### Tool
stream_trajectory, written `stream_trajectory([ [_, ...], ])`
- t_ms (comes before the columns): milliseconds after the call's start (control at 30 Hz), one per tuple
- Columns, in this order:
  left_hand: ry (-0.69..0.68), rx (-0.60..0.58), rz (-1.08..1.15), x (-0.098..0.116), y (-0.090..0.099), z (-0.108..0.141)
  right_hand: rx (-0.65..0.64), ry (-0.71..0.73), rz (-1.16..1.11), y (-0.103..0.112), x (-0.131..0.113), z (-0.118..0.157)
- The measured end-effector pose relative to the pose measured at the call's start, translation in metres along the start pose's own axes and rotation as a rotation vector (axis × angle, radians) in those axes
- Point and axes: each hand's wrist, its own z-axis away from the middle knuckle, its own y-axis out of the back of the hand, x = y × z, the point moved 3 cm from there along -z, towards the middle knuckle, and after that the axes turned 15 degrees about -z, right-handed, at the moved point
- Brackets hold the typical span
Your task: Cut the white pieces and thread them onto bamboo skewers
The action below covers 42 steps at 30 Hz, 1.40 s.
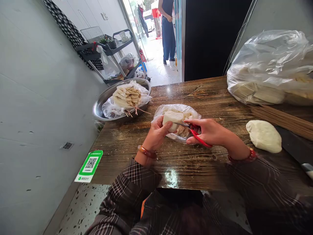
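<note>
My left hand (158, 130) is closed around a thick white block of food (172, 118), its thumb pressed on the near face. The exact kind of food is unclear. In my right hand (207, 131) is a pair of red-handled scissors (199, 135), the fingers in the handle loops. The blades point left and lie against the block's right side. Directly below both hands, a clear plastic bag (180, 107) lies open on the table with pale cut pieces in it. The hands hide part of that bag.
A metal basin (97, 104) with skewered pale food (133, 96) stands at the far left. On the right are a dough-like lump (264, 136), a dark knife (293, 147), wooden skewers (281, 119) and a large plastic bag (271, 68). A person (168, 36) stands by the doorway.
</note>
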Motion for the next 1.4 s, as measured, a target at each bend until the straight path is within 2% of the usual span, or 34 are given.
stream_trajectory([
  [367, -0.025, -0.02, -0.123, -0.003, -0.009, 0.001, 0.007, 0.003, 0.028, -0.001, 0.0, -0.003],
  [700, 0.021, 0.006, -0.047, -0.006, -0.008, 0.002, 0.054, 0.021, 0.046, -0.003, 0.01, -0.004],
  [967, 0.031, -0.048, 0.075, 0.002, -0.004, 0.003, 0.055, 0.015, 0.016, -0.001, 0.009, -0.003],
  [1267, 0.026, -0.039, 0.061, 0.002, -0.006, 0.002, -0.083, -0.054, -0.144, 0.001, 0.011, -0.001],
  [1400, 0.001, -0.013, -0.073, 0.0, -0.006, 0.002, -0.098, -0.025, -0.127, -0.002, 0.008, -0.004],
])
